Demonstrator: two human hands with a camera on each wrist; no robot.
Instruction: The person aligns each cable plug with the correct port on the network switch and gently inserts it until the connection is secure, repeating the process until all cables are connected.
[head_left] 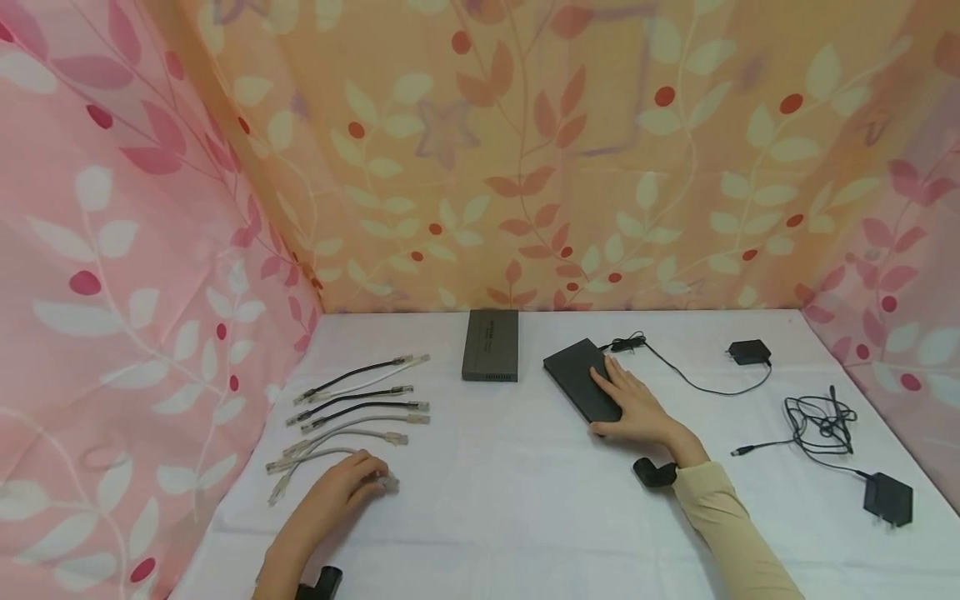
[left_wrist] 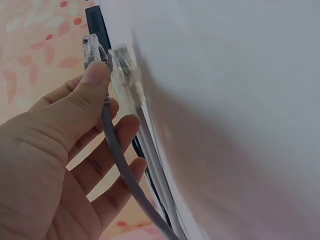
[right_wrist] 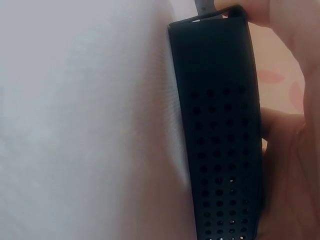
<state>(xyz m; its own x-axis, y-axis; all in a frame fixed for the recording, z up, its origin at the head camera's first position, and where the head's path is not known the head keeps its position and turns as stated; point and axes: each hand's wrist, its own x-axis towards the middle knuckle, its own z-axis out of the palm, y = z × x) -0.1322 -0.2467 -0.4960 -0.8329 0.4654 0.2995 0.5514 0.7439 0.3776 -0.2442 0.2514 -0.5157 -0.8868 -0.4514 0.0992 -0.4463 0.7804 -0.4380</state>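
In the head view, my left hand (head_left: pixel 347 483) is at the near end of a row of short network cables. Its thumb and fingers pinch the clear plug (left_wrist: pixel 95 50) of a grey network cable (left_wrist: pixel 122 160), while the other fingers are spread and bent behind it. A second clear plug (left_wrist: pixel 125 70) lies right beside it. My right hand (head_left: pixel 637 410) grips a black network switch (head_left: pixel 581 377), thumb at its near corner and fingers over its top. The switch's perforated side (right_wrist: pixel 220 150) faces the right wrist view, with its lower edge close to the white cloth.
A dark grey network switch (head_left: pixel 491 346) lies at the back centre. Several black and grey cables (head_left: pixel 360 408) lie at the left. A thin cord runs from the held switch to a power adapter (head_left: pixel 748 352); another adapter (head_left: pixel 888 500) has a coiled cord (head_left: pixel 821 425).
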